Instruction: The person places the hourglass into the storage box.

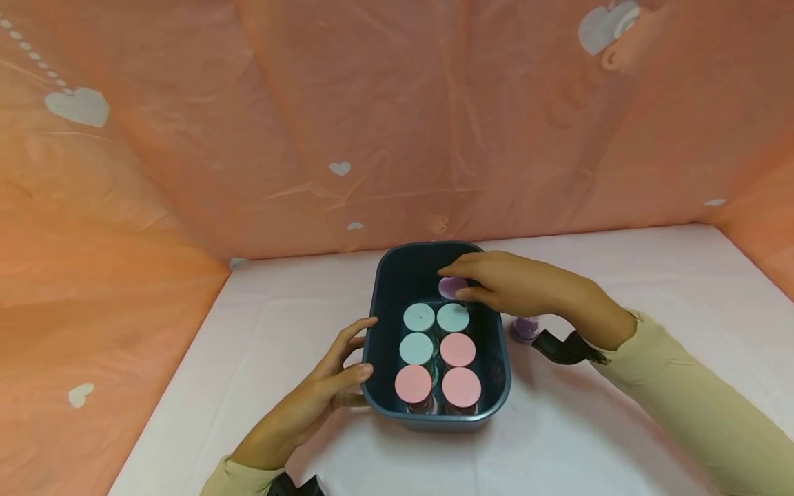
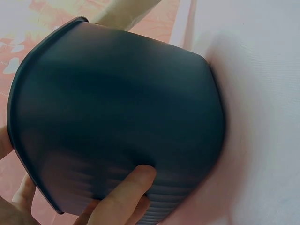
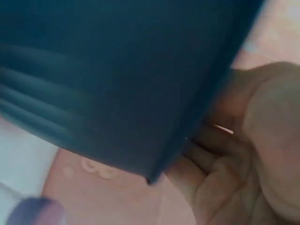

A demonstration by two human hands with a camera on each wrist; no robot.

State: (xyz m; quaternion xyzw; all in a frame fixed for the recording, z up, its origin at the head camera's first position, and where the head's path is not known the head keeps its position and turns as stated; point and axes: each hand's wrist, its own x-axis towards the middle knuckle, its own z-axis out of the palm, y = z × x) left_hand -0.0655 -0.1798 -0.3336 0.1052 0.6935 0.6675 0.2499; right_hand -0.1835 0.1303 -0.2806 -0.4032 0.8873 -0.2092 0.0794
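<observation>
A dark blue bin [image 1: 505,386] stands on the white-covered table, holding several small clear jars in two columns. Three lids at the front are pink [image 1: 462,387], and the three behind them are mint green [image 1: 418,317]. Over the bin's back right part, my right hand [image 1: 511,284] pinches a purple-lidded jar [image 1: 453,287] between thumb and fingers. Its body is hidden. The left hand [image 1: 329,386] rests against the bin's left side with fingers spread, one fingertip [image 2: 146,174] touching the outer wall. In the right wrist view, the bin wall hides the right fingertips.
Another purple-lidded jar [image 1: 526,328] stands on the table just right of the bin, partly behind the black wrist strap [image 1: 567,348]. Orange sheeting [image 1: 397,138] with pale hearts rises behind the table and at both sides.
</observation>
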